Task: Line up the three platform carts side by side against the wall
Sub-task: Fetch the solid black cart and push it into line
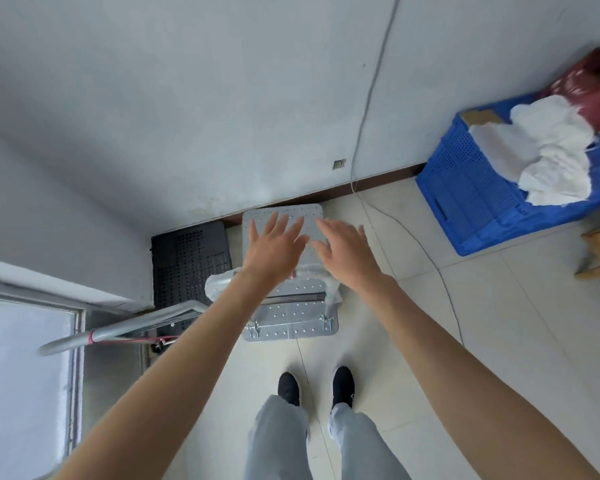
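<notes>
Soft even daylight, faint shadows, slightly hazy focus — motion blur on fingers, wide-angle bending at edges

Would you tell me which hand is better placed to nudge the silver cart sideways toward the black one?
Probably the right hand: it hovers over the silver cart's right edge, opposite the black cart, so it could push leftward. The left hand is above the middle.

Two carts (291,306) abreast against wall (187,116)

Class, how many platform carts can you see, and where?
2: the silver dimpled metal cart, end-on to the wall; the black perforated cart beside it, to its left. A third may be hidden.
</notes>
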